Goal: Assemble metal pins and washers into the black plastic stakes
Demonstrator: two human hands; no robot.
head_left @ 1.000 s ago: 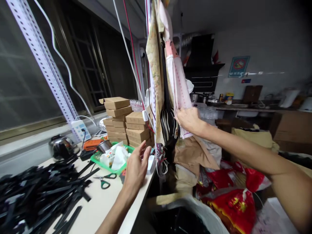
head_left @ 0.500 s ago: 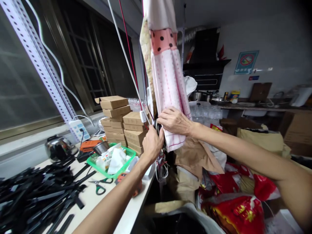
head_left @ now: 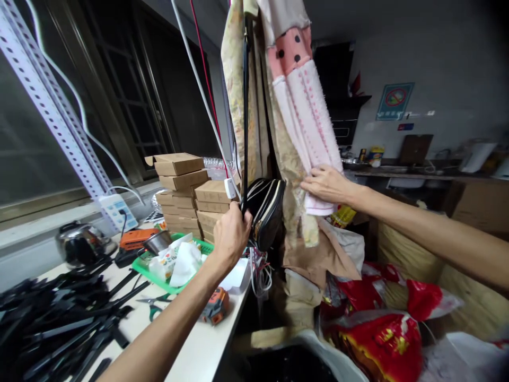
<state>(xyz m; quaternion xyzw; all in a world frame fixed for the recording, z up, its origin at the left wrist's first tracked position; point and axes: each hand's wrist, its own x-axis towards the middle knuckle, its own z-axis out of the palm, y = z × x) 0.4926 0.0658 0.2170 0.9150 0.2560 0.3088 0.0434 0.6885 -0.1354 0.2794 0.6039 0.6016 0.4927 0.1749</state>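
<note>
A pink and white towel point(head_left: 312, 111) with a dotted band hangs in the middle. My right hand point(head_left: 330, 184) grips its lower part and holds it out to the right. My left hand point(head_left: 233, 229) is closed around the long black strap point(head_left: 245, 116) of a small black bag point(head_left: 267, 215). The bag, with pale zip lines, hangs just right of my left hand. Behind it hangs a patterned beige cloth point(head_left: 234, 79), partly covered by the towel.
On the white table point(head_left: 199, 353) at left are a heap of black parts point(head_left: 59, 318), scissors point(head_left: 153, 303), a tape measure point(head_left: 217, 306), a green basket point(head_left: 170, 289) and stacked cardboard boxes point(head_left: 178, 164). Red bags point(head_left: 385, 345) lie at lower right. Cables point(head_left: 260, 273) dangle beside the table.
My right hand has moved right, drawing the towel aside and leaving the black bag and beige cloth in sight. My left hand has shifted slightly left with the strap.
</note>
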